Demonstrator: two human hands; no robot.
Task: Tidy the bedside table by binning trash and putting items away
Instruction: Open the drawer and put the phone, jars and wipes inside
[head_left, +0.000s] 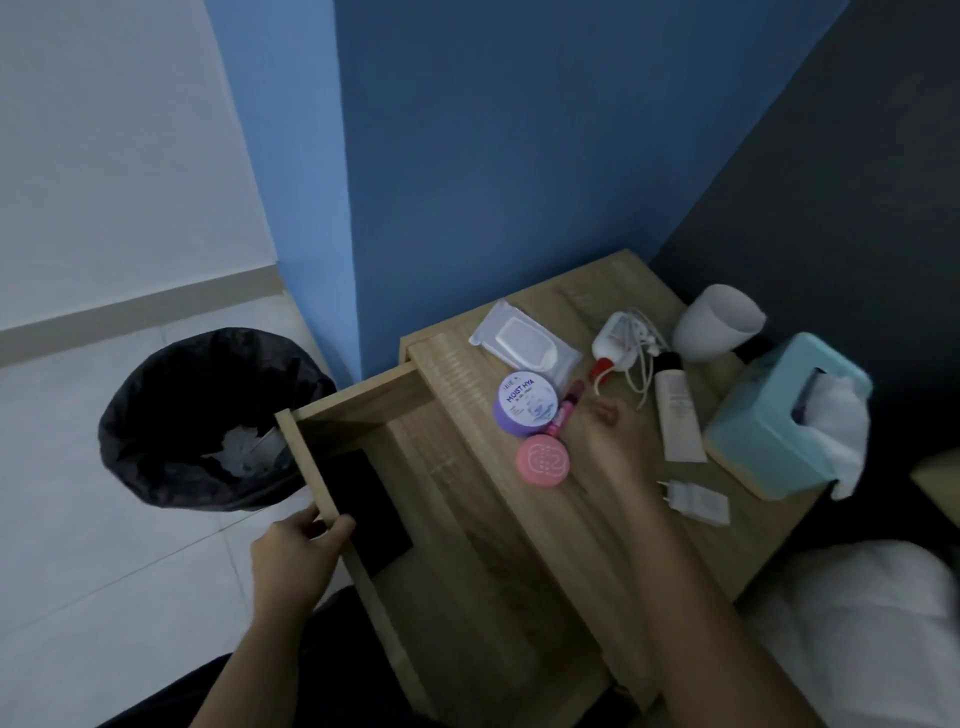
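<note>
Risk while gripping the drawer front (298, 457) with the left hand (296, 551) and hovering the empty, loosely open right hand (618, 441): knocking the lip tube (566, 410), purple jar (524, 405) and pink compact (543, 460), just left of its fingers (605, 410), off the bedside table (467, 384).

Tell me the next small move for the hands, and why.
Probably the right hand should close on the pink tube near its fingers: the left hand holds the drawer open, and the right hand holds nothing.

One jar (525, 404), one compact (543, 460), one charger (698, 503), one tissue box (769, 415), one bin (156, 374).
</note>
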